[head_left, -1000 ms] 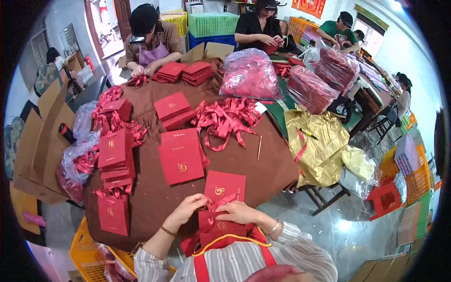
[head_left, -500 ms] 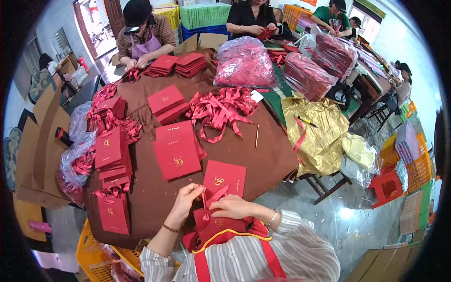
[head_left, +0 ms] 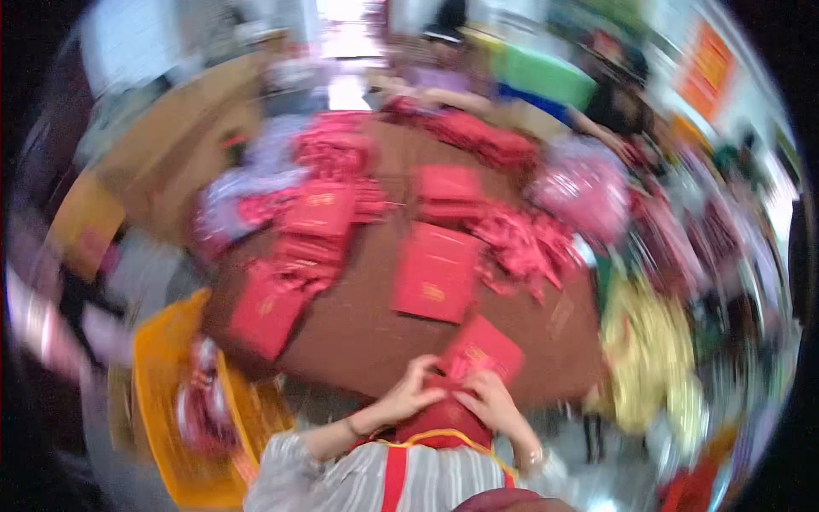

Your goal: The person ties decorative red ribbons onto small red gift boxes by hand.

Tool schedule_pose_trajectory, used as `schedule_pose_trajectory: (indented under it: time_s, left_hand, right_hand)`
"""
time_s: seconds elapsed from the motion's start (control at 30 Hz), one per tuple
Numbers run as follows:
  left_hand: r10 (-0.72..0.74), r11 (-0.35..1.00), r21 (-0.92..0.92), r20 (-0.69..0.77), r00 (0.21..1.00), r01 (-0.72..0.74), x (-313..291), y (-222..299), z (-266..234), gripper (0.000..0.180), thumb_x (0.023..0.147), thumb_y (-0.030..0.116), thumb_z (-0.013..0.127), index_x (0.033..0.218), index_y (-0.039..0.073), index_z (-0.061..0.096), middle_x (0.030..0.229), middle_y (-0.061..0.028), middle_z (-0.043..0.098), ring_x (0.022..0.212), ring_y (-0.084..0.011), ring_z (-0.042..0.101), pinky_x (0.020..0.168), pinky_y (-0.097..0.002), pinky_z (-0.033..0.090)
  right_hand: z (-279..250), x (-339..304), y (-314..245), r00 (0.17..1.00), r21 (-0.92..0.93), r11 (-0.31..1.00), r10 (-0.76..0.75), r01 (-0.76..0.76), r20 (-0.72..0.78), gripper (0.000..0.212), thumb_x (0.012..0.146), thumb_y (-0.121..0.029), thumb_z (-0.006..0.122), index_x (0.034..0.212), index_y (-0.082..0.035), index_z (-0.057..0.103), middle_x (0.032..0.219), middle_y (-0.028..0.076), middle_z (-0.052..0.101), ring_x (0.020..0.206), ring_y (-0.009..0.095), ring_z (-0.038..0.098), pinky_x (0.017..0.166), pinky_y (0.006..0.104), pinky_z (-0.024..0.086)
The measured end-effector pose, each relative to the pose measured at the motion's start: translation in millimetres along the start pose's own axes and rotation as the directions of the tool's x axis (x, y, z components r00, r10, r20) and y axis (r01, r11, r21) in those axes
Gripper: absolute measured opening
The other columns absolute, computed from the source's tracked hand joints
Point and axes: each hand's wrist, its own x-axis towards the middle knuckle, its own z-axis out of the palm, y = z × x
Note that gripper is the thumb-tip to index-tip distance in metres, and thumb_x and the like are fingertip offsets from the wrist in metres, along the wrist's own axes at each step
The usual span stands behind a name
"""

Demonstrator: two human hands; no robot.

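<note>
At the table's near edge, both my hands hold the top of a red paper gift bag (head_left: 437,416), which is upright against my apron. My left hand (head_left: 411,391) is closed with its fingertips at the bag's top edge. My right hand (head_left: 492,404) grips the other side of that edge, thumb toward the left hand. A red ribbon is bunched by my fingers, but blur hides how it runs. Just beyond my right hand, another red bag (head_left: 502,343) lies flat. Further off lies a small stack of red bags (head_left: 435,271).
A ribbon heap (head_left: 531,243) lies to the right on the brown tablecloth (head_left: 358,328). Stacked red bags (head_left: 316,209) fill the left side. A yellow crate (head_left: 166,410) stands low left, gold sheeting (head_left: 650,350) hangs at the right, and a co-worker (head_left: 444,64) sits opposite.
The view has swung left, so table and stacks appear further right, and the picture is now blurred. My left hand has come down from the raised ribbon to the bag's top, close to my right.
</note>
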Motion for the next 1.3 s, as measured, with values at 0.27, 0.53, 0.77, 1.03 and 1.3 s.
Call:
schedule_pose_trajectory:
  time_s: [0.27,0.53,0.77,1.03,1.3]
  left_hand:
    - [-0.094,0.979,-0.17,0.089,0.992,0.108,5,8,-10,0.038,0.083,0.015,0.059,0.117,0.005,0.046,0.109,-0.0084,0.053,0.105,-0.0158,0.047,0.09,-0.0292,0.038]
    - [-0.157,0.943,-0.3,-0.022,0.987,0.144,11,11,-6,0.032,0.079,0.007,0.061,0.109,0.004,0.051,0.106,-0.0053,0.052,0.101,-0.0142,0.048,0.091,-0.0279,0.037]
    - [-0.055,0.99,-0.136,-0.046,0.997,0.048,-2,24,-5,0.026,0.077,0.007,0.061,0.101,0.003,0.055,0.1,-0.0069,0.054,0.097,-0.0162,0.051,0.088,-0.0292,0.041]
    - [-0.245,0.896,-0.383,-0.004,0.97,0.224,-18,4,-4,0.038,0.081,0.005,0.058,0.117,0.005,0.045,0.102,-0.0031,0.052,0.095,-0.0098,0.05,0.083,-0.0248,0.041]
    - [-0.468,0.859,-0.048,0.328,0.821,0.509,-64,4,-38,0.043,0.084,0.005,0.055,0.125,0.006,0.042,0.073,-0.0025,0.059,0.067,-0.0091,0.057,0.061,-0.0238,0.046]
  right_hand:
    - [-3,9,15,0.964,0.24,0.935,0.266,-0.261,0.011,0.015,0.074,-0.015,0.069,0.075,-0.001,0.063,0.098,0.013,0.056,0.085,0.022,0.057,0.072,0.0303,0.046]
    - [-34,-11,19,0.986,-0.004,0.992,0.129,-0.129,0.105,0.028,0.07,-0.02,0.073,0.088,-0.002,0.059,0.113,0.014,0.046,0.097,0.024,0.051,0.082,0.0349,0.044]
    - [-34,-32,8,0.924,0.171,0.919,0.32,-0.356,0.209,0.019,0.076,-0.011,0.067,0.087,0.001,0.057,0.091,0.007,0.053,0.082,0.015,0.054,0.07,0.0272,0.046]
    - [-3,-52,9,0.787,0.466,0.647,0.576,-0.604,0.221,0.027,0.079,-0.008,0.065,0.105,-0.005,0.054,0.096,0.001,0.055,0.075,0.006,0.051,0.063,0.0197,0.041]
    - [-12,-66,11,0.701,0.588,0.489,0.684,-0.645,0.2,0.026,0.08,-0.004,0.063,0.105,-0.002,0.055,0.079,-0.003,0.056,0.07,0.003,0.05,0.06,0.018,0.04]
